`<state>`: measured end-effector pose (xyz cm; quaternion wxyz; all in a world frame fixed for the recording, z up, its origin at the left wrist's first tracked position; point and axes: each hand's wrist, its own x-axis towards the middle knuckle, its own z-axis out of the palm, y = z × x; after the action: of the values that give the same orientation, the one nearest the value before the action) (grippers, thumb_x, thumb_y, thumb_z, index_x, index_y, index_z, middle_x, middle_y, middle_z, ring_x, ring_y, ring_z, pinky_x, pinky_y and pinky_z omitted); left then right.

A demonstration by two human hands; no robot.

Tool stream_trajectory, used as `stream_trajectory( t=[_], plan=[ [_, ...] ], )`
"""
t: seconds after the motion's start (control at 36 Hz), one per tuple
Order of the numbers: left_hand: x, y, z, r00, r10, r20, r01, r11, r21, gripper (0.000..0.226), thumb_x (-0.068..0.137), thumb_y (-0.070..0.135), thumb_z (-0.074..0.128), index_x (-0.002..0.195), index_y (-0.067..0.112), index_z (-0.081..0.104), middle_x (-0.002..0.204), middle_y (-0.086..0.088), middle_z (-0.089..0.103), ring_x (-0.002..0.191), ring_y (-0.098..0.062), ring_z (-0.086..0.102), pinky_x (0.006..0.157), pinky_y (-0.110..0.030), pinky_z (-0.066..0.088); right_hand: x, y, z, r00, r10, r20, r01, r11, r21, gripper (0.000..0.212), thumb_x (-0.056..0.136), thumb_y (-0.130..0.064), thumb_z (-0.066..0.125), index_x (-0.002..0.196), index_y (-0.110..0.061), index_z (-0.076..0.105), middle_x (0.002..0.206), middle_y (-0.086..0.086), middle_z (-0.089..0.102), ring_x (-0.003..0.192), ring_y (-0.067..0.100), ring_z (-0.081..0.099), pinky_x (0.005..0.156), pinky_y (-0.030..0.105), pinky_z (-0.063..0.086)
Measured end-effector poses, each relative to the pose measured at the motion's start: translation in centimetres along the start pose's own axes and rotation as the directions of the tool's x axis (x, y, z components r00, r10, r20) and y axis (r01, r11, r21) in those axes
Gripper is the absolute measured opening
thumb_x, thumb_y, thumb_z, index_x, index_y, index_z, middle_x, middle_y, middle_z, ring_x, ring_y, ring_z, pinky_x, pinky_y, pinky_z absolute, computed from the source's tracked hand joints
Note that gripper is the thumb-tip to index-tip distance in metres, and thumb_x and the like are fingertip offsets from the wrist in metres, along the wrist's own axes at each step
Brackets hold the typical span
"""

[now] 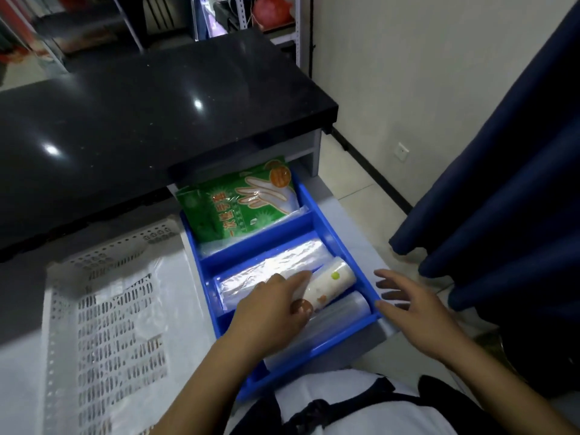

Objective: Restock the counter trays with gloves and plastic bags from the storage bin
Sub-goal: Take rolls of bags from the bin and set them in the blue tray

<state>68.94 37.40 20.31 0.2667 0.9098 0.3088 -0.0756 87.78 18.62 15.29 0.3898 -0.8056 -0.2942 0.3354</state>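
The blue tray [332, 243], divided into compartments, sits on the pale counter just below the overhang of the black countertop [157, 120]. In the tray's far compartment lies a green pack of gloves [238, 202], flat and slightly tilted, partly tucked under the black overhang. In the middle compartment a flat clear roll of plastic bags [270, 265] lies along the length of the section, and a printed roll of bags [329, 284] rests at an angle against it on the right-hand side. A further clear roll [342, 312] lies in the near compartment, close to the tray's front wall. The left hand [270, 309] reaches in over the tray's near edge, palm down, fingers curled around the near end of the printed roll, with the forefinger stretched along its top. The right hand [411, 306] hovers just outside the tray's right wall, fingers spread and loosely bent, holding nothing, with its fingertips near the rim. Left of the tray stands a white perforated storage bin [62, 309] with clear plastic inside it.
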Motion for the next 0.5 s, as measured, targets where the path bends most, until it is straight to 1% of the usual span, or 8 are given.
stream_trajectory(
  t=[0.08, 0.14, 0.19, 0.25, 0.33, 0.39, 0.5],
  plan=[
    [0.5, 0.9, 1.6, 0.999, 0.030, 0.016, -0.031, 0.994, 0.106, 0.052, 0.096, 0.041, 0.046, 0.146, 0.045, 0.030, 0.124, -0.002, 0.054, 0.111, -0.027, 0.051, 0.083, -0.040, 0.049, -0.6, -0.3, 0.4, 1.000, 0.020, 0.012, -0.020, 0.999, 0.025, 0.051, 0.089, -0.020, 0.065, 0.124, -0.055, 0.051, 0.121, -0.019, 0.061, 0.109, 0.003, 0.059, 0.090, 0.029, 0.053],
    [0.7, 1.5, 2.5, 0.999, 0.036, 0.036, -0.041, 0.985, 0.165, 0.050, 0.097, 0.037, 0.044, 0.146, 0.041, 0.031, 0.124, -0.004, 0.053, 0.111, -0.029, 0.050, 0.085, -0.042, 0.049, -0.9, -0.6, 0.7, 1.000, 0.012, 0.008, -0.012, 1.000, 0.009, 0.053, 0.090, -0.018, 0.063, 0.126, -0.054, 0.049, 0.121, -0.021, 0.061, 0.111, 0.001, 0.058, 0.091, 0.028, 0.052],
    [0.9, 1.9, 2.9, 0.999, 0.037, 0.032, -0.043, 0.977, 0.207, 0.053, 0.098, 0.036, 0.042, 0.149, 0.038, 0.029, 0.128, -0.005, 0.053, 0.114, -0.031, 0.050, 0.086, -0.042, 0.048, -1.1, -0.9, 0.9, 1.000, 0.013, -0.002, -0.013, 1.000, 0.004, 0.054, 0.089, -0.014, 0.062, 0.128, -0.049, 0.051, 0.120, -0.020, 0.062, 0.111, 0.001, 0.058, 0.094, 0.031, 0.052],
    [1.1, 1.9, 3.0, 0.999, 0.034, 0.022, -0.038, 0.978, 0.207, 0.054, 0.099, 0.036, 0.042, 0.151, 0.037, 0.027, 0.131, -0.005, 0.052, 0.114, -0.030, 0.051, 0.084, -0.041, 0.048, -1.2, -1.0, 0.9, 1.000, 0.014, 0.000, -0.014, 1.000, -0.013, 0.054, 0.089, -0.013, 0.061, 0.130, -0.045, 0.051, 0.120, -0.020, 0.063, 0.112, 0.000, 0.057, 0.096, 0.030, 0.051],
    [1.4, 1.9, 2.9, 0.999, 0.039, 0.029, -0.043, 0.983, 0.179, 0.054, 0.099, 0.036, 0.045, 0.151, 0.035, 0.029, 0.130, -0.005, 0.053, 0.112, -0.027, 0.054, 0.082, -0.040, 0.051, -1.3, -1.3, 0.8, 1.000, 0.010, 0.029, -0.008, 0.997, -0.075, 0.056, 0.089, -0.018, 0.061, 0.133, -0.049, 0.046, 0.122, -0.023, 0.060, 0.113, -0.002, 0.055, 0.092, 0.022, 0.047],
    [1.4, 2.0, 2.9, 0.999, 0.043, 0.024, -0.047, 0.983, 0.176, 0.055, 0.099, 0.036, 0.046, 0.151, 0.035, 0.030, 0.130, -0.004, 0.054, 0.112, -0.027, 0.055, 0.083, -0.040, 0.051, -1.3, -1.6, 0.7, 0.999, 0.015, 0.047, -0.010, 0.992, -0.122, 0.058, 0.089, -0.022, 0.062, 0.137, -0.049, 0.043, 0.124, -0.024, 0.058, 0.113, -0.002, 0.054, 0.089, 0.021, 0.046],
    [1.5, 1.9, 3.1, 0.999, 0.043, 0.006, -0.043, 0.986, 0.163, 0.053, 0.098, 0.037, 0.049, 0.149, 0.035, 0.034, 0.126, -0.004, 0.057, 0.108, -0.027, 0.057, 0.081, -0.039, 0.051, -0.9, -2.2, 0.6, 0.998, 0.027, 0.065, -0.015, 0.984, -0.179, 0.058, 0.090, -0.028, 0.063, 0.139, -0.048, 0.041, 0.120, -0.024, 0.053, 0.099, -0.009, 0.051, 0.075, 0.013, 0.045]
  ],
)
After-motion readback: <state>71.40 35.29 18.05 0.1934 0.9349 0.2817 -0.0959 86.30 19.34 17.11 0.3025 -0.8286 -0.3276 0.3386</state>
